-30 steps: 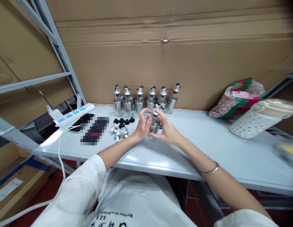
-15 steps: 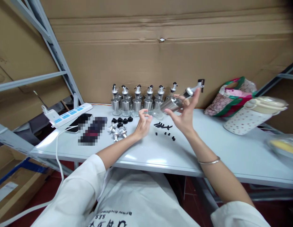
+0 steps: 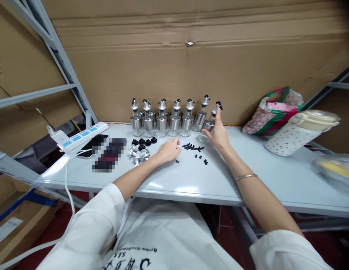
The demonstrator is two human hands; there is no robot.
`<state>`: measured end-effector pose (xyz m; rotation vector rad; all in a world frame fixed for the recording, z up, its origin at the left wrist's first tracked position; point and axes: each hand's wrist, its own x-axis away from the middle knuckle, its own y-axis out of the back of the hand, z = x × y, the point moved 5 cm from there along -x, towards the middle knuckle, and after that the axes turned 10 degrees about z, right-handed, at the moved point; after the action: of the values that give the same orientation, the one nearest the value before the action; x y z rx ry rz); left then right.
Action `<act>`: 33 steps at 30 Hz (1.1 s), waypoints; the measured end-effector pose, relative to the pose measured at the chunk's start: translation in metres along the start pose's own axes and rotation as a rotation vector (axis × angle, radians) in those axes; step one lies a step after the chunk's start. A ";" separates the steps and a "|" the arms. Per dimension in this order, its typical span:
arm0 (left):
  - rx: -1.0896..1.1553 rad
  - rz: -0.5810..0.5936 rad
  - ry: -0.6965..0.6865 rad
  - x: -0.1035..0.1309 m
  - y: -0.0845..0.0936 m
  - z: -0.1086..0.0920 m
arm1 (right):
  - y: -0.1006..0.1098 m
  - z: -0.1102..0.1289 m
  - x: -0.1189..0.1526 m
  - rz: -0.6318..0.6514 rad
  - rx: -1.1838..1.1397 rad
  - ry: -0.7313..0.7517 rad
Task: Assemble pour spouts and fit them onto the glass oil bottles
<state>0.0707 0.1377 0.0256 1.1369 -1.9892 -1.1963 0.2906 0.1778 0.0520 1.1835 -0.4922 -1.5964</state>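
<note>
My right hand (image 3: 218, 133) grips a glass oil bottle (image 3: 209, 125) with a steel sleeve and a pourer on top, nearly upright at the right end of a row of similar bottles (image 3: 174, 122). One finger reaches up along its pourer. Lower and to the left, my left hand (image 3: 169, 150) rests at the tabletop with curled fingers; what they hold, if anything, is hidden. Just below it lies a small black piece (image 3: 177, 161). Black sticks (image 3: 191, 146) and small black caps (image 3: 205, 161) lie between the hands.
Left of my left hand are black stoppers (image 3: 148, 142) and silver pourer parts (image 3: 137, 159). A power strip (image 3: 83, 137) and a phone (image 3: 100, 141) lie farther left. On the right stand a patterned bag (image 3: 264, 116) and a dotted jug (image 3: 287, 137).
My right hand has brought the tilted bottle down to the row, nearly upright. My left hand has dropped to the tabletop, and a small black piece has shifted left beside it.
</note>
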 end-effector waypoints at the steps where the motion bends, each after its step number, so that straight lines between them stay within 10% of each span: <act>1: -0.028 0.032 0.009 0.001 0.002 0.000 | -0.002 0.000 -0.001 -0.020 -0.011 0.031; 19: 0.218 0.708 -0.310 0.011 -0.012 -0.010 | -0.004 -0.026 -0.008 -0.020 -0.078 -0.032; 33: 0.288 0.317 -0.468 0.009 -0.026 -0.035 | 0.020 0.000 0.006 0.153 -0.038 -0.120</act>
<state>0.1031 0.1086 0.0187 0.6590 -2.6456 -1.1004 0.3003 0.1651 0.0651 1.0016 -0.6130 -1.5439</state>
